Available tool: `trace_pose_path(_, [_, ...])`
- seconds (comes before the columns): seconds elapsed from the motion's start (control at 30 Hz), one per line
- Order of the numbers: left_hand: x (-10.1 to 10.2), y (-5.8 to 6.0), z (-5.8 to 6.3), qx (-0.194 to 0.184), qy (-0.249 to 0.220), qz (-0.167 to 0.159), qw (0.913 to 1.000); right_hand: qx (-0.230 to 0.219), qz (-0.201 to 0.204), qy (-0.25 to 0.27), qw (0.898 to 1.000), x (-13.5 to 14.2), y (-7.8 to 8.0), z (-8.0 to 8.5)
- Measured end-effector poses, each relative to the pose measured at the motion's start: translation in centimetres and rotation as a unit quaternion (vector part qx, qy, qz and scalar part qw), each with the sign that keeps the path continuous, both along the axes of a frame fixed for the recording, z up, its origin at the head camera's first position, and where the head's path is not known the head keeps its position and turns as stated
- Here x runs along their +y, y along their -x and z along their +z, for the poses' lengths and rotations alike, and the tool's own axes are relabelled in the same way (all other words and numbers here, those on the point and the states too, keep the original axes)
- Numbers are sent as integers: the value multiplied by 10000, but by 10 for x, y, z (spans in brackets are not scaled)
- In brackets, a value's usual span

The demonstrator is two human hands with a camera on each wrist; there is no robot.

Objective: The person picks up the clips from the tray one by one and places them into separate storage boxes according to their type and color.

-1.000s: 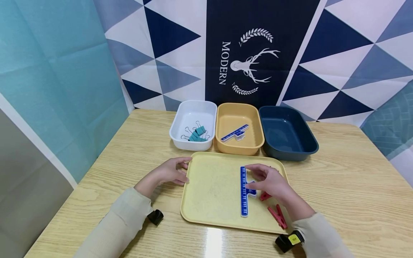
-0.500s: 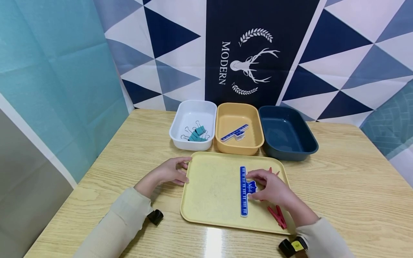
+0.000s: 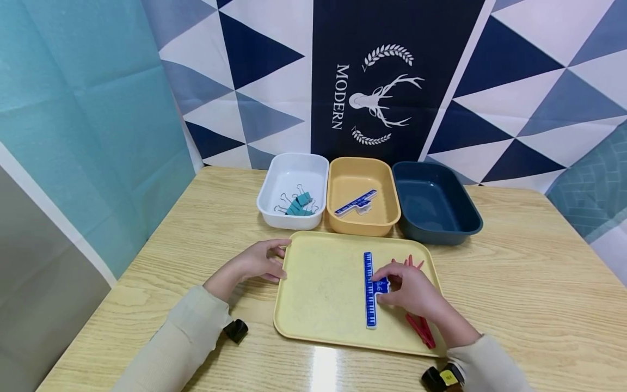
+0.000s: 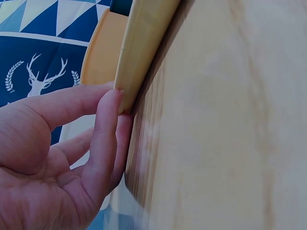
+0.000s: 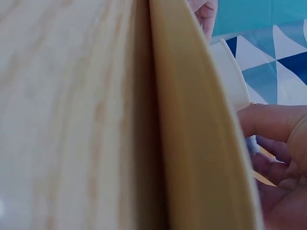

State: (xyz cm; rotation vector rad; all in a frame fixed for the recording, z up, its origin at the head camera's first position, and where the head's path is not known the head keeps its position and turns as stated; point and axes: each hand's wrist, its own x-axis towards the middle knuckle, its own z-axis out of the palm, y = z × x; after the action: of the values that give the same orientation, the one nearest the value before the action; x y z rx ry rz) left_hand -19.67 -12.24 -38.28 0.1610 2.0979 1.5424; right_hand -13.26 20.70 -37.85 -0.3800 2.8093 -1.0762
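Observation:
A blue and white clip [image 3: 369, 313] with a piano-key pattern lies upright in the head view on the pale yellow tray [image 3: 318, 294]. My right hand [image 3: 416, 291] pinches its short handle between thumb and fingers; in the right wrist view the tray wall [image 5: 201, 124] hides most of the clip. At the tray's left side, my left hand [image 3: 257, 261] holds the rim, its fingertips [image 4: 108, 103] at the edge in the left wrist view. Red clothespins [image 3: 422, 332] lie on the tray beside and partly behind my right hand.
Behind the tray stand three bins side by side. The white bin [image 3: 274, 190] contains teal binder clips [image 3: 299, 206], the yellow bin [image 3: 364, 224] another piano-key clip [image 3: 356, 203], and the dark blue bin [image 3: 436, 204] stands at the right. A patterned cloth hangs behind the wooden table [image 3: 210, 201].
My right hand has drawn slightly nearer along the clip and its fingers have closed on the handle. The clip has shifted a little. My left hand has stayed at the tray rim.

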Motion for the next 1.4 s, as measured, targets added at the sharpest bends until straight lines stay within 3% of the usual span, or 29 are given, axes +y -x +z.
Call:
trace_pose_path(0.23, [-1,0,-2,-8,33,31,10000,51,-327,551,9979,-1,2,0])
trace_pose_path(0.47, [-1,1,-4,-20,13,29,10000,-261,-915,1054,9899,-2,4,0])
trace_pose_path(0.83, [-3,2,-6,-3,1,-4,10000,-485,-1155,1478,9811,-4,5,9])
trace_pose_path(1.4, [-2,4,-5,-13,-96,-44,9999,-296,-1175,1868,9749,-7,5,18])
